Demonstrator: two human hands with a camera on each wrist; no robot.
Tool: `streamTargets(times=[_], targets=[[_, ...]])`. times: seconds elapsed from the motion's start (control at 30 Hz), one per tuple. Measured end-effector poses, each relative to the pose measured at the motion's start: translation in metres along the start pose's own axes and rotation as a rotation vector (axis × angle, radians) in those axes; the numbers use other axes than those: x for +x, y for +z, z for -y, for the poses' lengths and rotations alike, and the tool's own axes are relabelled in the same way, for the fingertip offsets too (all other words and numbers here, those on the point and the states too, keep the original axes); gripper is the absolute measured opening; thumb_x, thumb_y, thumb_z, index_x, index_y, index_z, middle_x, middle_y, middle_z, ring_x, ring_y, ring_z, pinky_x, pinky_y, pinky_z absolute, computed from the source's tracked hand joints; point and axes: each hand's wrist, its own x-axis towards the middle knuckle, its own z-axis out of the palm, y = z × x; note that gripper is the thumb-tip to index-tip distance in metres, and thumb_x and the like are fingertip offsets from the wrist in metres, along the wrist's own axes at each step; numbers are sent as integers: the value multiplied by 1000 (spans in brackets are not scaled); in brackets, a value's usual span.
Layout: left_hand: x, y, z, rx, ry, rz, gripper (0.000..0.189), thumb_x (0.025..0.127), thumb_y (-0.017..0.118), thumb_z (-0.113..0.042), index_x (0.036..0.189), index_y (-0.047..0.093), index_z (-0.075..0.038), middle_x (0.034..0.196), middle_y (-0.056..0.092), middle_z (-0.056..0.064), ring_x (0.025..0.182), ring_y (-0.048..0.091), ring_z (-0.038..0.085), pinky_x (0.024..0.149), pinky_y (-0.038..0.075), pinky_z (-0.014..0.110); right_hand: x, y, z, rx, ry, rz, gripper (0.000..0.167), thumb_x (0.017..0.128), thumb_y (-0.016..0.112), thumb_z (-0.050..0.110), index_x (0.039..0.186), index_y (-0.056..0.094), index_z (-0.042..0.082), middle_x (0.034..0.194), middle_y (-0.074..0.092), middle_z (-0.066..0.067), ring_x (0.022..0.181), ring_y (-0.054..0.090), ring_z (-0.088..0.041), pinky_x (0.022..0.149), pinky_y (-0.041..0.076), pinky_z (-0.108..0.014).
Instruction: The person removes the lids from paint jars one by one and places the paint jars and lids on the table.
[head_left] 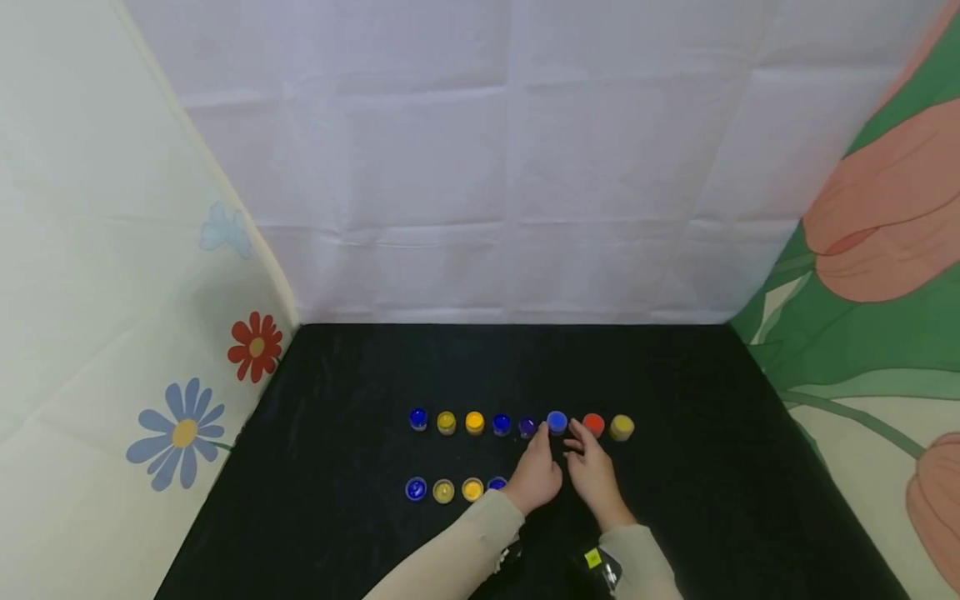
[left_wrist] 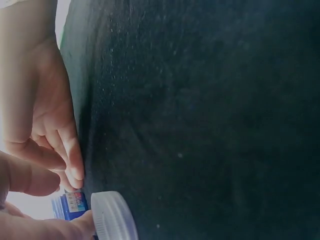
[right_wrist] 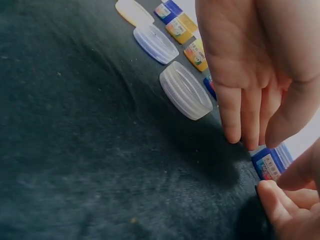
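The person's left grip was spread, fingers straight, at the left side of a blue jar; the right grip, also spread with fingers slightly bent, faced it from the right. Neither pinched anything. From where I stood, contact between fingertips and jar wall could not be confirmed. The jar stood upright between the two grips, sixth from the left in the far row.

Step in hand, as I judged it: work on the lid of this jar, which appeared capped. The next move seemed to call for one grip to steady the jar body while the other pinched the lid rim, leaving the neighbours undisturbed.

Adjacent units: a dark violet jar on its left, a red jar on its right, then a yellow jar at the right end. Four more jars completed the row leftward. A ribbed lid lay just beside the left grip. Nearer the person, further lids lay in line on the black tabletop. A white cloth hung behind.
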Motion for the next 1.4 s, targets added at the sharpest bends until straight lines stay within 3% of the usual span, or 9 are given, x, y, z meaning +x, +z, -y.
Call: streamTargets(times=[0.17,0.4,0.67,0.87,1.0,1.2,1.4], targets=[[5,3,6,-18,2,-19,68,91,53,5,153,25,13,155,35,31,142,40,39,114,35,47,6,2,3,-15,4,0,56,90,44,-15,146,38,-15,142,48,-35,118,57,-46,95,52,-51],[5,0,6,-4,-17,7,68,93,55,2,154,25,10,156,35,28,142,39,37,115,34,47,6,2,-1,1,-5,-8,52,91,48,-13,142,43,-14,139,51,-35,118,56,-46,99,48,-55],[3,-7,1,-4,-24,2,60,95,55,1,151,33,10,152,41,28,140,43,39,114,35,48,5,7,-11,7,-31,-78,42,91,56,-11,133,53,-13,123,55,-30,111,61,-43,96,51,-51],[2,-9,3,28,5,-36,49,94,56,6,142,45,8,140,54,25,129,55,36,107,44,46,4,8,-15,-2,-41,-118,31,93,64,-7,123,60,-11,116,58,-27,104,65,-39,92,54,-46],[1,-12,0,54,-4,-50,42,94,58,6,135,53,6,129,61,22,120,61,32,100,50,44,2,7,-16,3,-27,-119,27,93,67,-6,119,62,-10,114,60,-25,101,66,-36,89,56,-39],[-1,-17,-5,86,-8,-84,34,93,61,5,127,59,5,117,67,19,109,66,28,92,54,39,2,1,-16,47,-13,-84,27,91,69,-6,117,63,-9,112,63,-23,97,66,-28,81,52,-16],[-3,-19,-5,104,11,-135,24,92,64,5,116,64,4,106,70,15,98,68,25,87,57,38,5,-3,-18,96,12,-33,26,89,71,-5,115,64,-7,107,66,-20,91,65,-15,79,52,-16]])
